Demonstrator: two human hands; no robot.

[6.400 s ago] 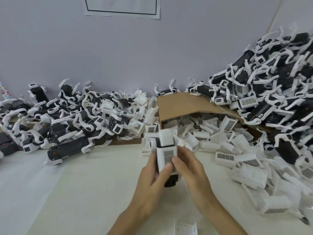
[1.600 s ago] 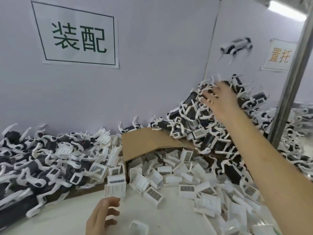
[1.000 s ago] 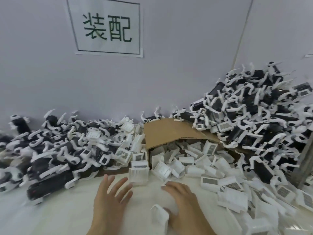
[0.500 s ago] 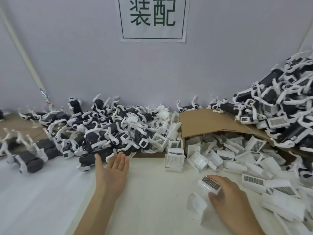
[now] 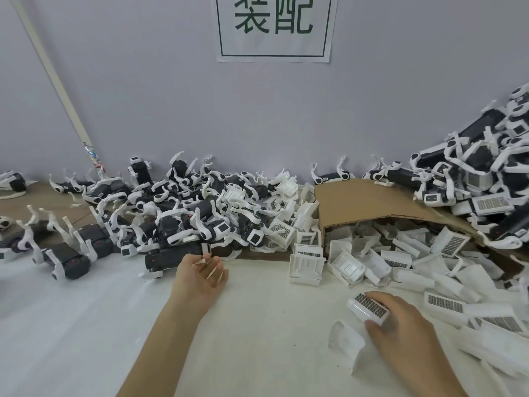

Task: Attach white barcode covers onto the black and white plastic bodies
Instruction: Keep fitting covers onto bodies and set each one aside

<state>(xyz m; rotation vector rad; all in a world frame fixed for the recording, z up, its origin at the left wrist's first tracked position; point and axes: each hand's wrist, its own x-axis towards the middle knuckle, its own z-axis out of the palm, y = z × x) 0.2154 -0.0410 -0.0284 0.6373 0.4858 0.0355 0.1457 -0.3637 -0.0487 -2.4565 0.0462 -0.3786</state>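
Observation:
A white barcode cover point(image 5: 367, 307) sits low over the white table surface at the lower right, gripped by my right hand point(image 5: 406, 330) with fingers over it and the thumb beneath. Another white cover point(image 5: 345, 342) lies with no barcode showing just left of that hand. My left hand point(image 5: 200, 277) is stretched forward with fingers apart and nothing in it. Its fingertips touch a white leg of a black and white plastic body point(image 5: 164, 257) lying at the front edge of the left pile.
A heap of black and white bodies point(image 5: 186, 213) fills the back left, and a taller one point(image 5: 486, 173) rises at the right. Between them a cardboard box point(image 5: 372, 202) on its side spills white covers point(image 5: 400, 262). White cloth point(image 5: 257, 325) covers the table in front.
My left hand has slid forward to the black body at the pile's edge. My right hand has curled tighter around the barcode cover. The view has shifted slightly.

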